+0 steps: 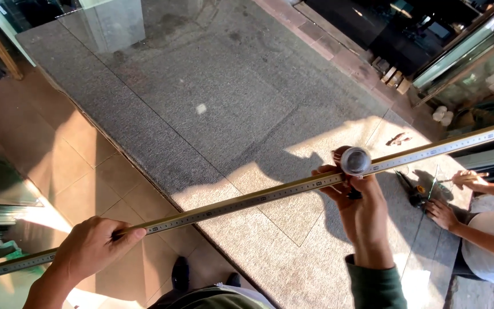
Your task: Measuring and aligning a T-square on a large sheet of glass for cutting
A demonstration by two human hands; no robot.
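A long metal ruler (247,201) with a graduated scale runs from lower left to upper right across a large clear glass sheet (212,103). My left hand (92,246) presses down on the ruler near its left end, thumb along the edge. My right hand (355,197) grips a cutter with a round pale knob (355,161) set against the ruler further right.
Another person's two hands (455,197) rest on the glass at the right, next to a dark tool (413,191). Grey stone paving and tan tiles (70,166) lie below. My dark shoe (180,273) shows at the bottom. Glass panels and frames stand at the upper right.
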